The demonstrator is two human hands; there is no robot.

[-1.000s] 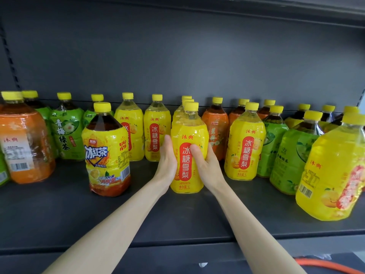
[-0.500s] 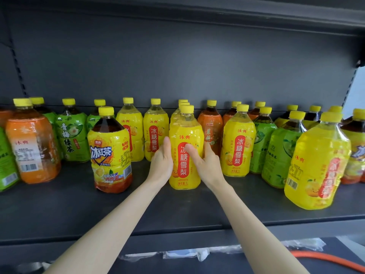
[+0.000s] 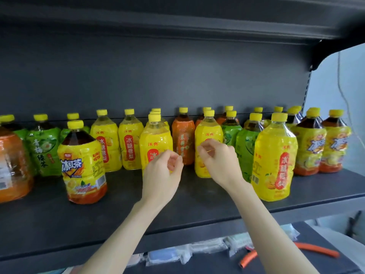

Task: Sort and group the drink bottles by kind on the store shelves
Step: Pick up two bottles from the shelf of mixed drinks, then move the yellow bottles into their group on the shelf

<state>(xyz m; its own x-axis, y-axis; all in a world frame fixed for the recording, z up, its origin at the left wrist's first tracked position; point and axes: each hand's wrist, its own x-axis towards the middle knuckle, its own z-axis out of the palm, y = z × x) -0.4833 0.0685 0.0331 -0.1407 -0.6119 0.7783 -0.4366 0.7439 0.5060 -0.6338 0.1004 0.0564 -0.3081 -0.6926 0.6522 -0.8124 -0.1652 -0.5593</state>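
Large yellow-capped drink bottles stand mixed on a dark shelf. A yellow pear-drink bottle stands upright mid-shelf, in front of a row of the same kind. My left hand hovers just in front of it, fingers loosely curled, holding nothing. My right hand, also loosely curled and empty, is in front of another yellow pear bottle. An orange-labelled bottle shows between them. An iced-tea bottle stands forward at the left, and a third pear bottle forward at the right.
Green-tea bottles stand at the left and right of centre. Two more iced-tea bottles are near the shelf's right end, and an orange bottle at the far left. An upper shelf overhangs. Below lie packets and an orange hose.
Both hands have let go of the yellow pear bottle and drawn back, fingers curling. The bottle stands further back on the shelf. The camera view has swung right.
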